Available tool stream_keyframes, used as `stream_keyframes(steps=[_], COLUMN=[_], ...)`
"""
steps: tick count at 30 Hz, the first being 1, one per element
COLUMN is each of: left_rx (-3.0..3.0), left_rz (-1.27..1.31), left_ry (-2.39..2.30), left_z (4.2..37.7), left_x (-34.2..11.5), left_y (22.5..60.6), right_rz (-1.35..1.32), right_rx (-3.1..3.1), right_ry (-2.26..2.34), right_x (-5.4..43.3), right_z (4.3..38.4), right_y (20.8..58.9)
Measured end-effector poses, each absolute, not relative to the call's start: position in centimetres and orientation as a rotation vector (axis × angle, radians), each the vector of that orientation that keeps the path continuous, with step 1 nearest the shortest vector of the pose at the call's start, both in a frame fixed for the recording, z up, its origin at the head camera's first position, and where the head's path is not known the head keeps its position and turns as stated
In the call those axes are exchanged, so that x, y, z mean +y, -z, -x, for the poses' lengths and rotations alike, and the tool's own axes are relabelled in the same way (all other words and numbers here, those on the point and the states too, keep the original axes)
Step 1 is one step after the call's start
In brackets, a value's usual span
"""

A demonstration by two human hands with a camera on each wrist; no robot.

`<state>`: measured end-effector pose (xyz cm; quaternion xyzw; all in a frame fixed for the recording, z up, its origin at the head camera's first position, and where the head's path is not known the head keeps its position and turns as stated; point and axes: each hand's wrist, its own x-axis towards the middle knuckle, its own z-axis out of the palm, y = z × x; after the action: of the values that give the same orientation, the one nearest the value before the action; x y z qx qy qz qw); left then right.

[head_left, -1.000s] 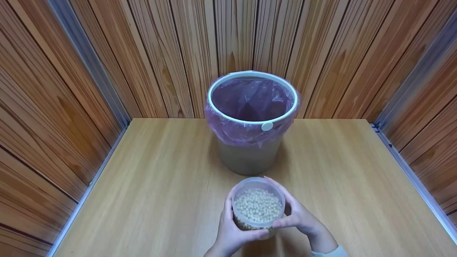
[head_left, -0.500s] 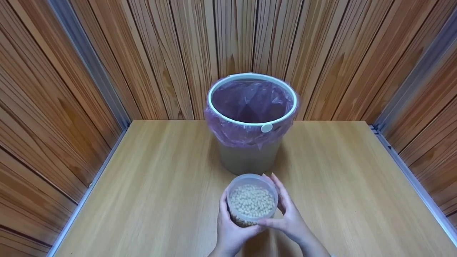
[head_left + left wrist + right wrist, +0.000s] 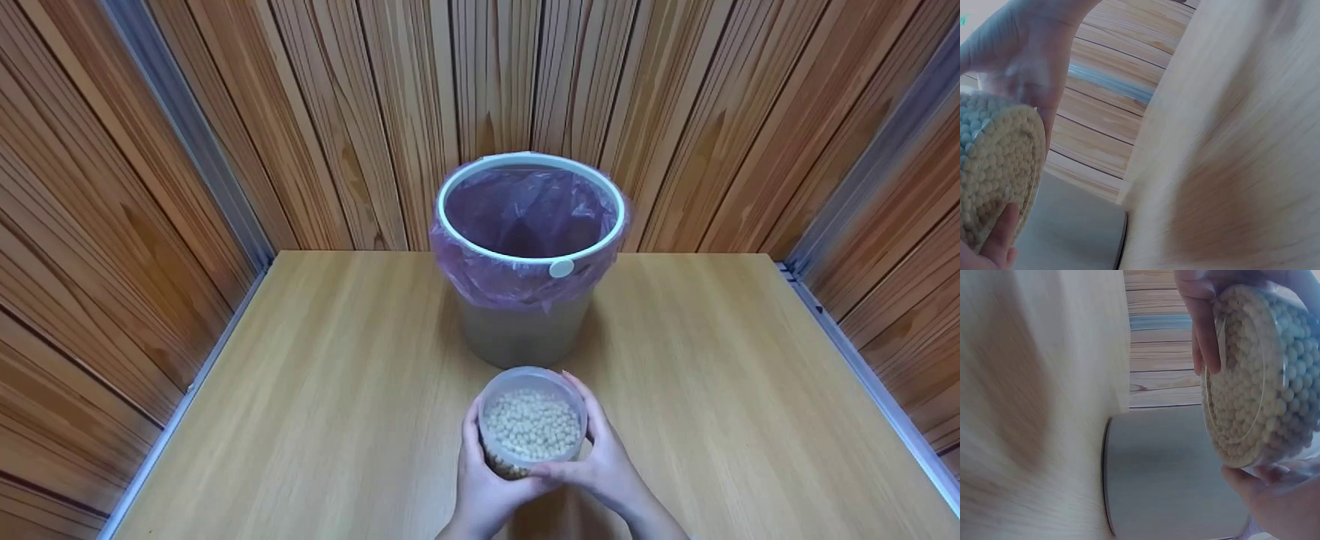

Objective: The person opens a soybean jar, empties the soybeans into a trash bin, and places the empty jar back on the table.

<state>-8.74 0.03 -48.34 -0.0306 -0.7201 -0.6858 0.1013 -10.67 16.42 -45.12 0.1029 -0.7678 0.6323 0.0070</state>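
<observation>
A clear round plastic tub [image 3: 532, 424] is filled with small pale round balls, perhaps dried beans. No lid shows on it. My left hand [image 3: 484, 480] grips the tub's left side, its thumb lying along the near side. From the right, my right hand [image 3: 611, 465] holds the far right side with its fingers, and its thumb presses near the front rim. The tub is off the table; in the right wrist view the flat base of the tub [image 3: 1241, 382] shows, with fingertips under it. Some fingers are hidden behind the tub.
Just beyond the tub stands a grey bin [image 3: 525, 337] with a white rim ring [image 3: 491, 253] and a purple bag liner [image 3: 487, 281]. Wood-panelled walls [image 3: 337, 112] enclose the wooden table [image 3: 337, 390] at the back and both sides.
The tub has moved slightly left in the head view, both hands still on it. My right thumb has slid left along the near side, and the right fingers lie closer against the tub.
</observation>
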Motion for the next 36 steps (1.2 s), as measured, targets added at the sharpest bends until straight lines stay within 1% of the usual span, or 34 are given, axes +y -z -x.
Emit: stream_keyframes(steps=[12,19,24,36], left_rx=[-2.128,-2.132,-2.066,-2.016], left_rz=[0.185,0.186,0.269,0.303], left_ry=[2.295,2.312,2.278,2.106], left_z=[9.4,9.3,9.4,9.1], left_x=[-1.3,-1.4,-1.3,-0.7], left_y=[48.1,48.2,48.4,48.7], right_rz=[-0.493,-0.457,-0.484,-0.338], right_rx=[-2.447,-2.445,-2.419,-2.354], right_ry=[-1.989,-1.909,-1.828,-1.875], right_x=[17.6,17.2,17.0,16.4], right_z=[11.1,10.5,10.3,10.2], right_y=[44.5,44.3,44.1,43.7])
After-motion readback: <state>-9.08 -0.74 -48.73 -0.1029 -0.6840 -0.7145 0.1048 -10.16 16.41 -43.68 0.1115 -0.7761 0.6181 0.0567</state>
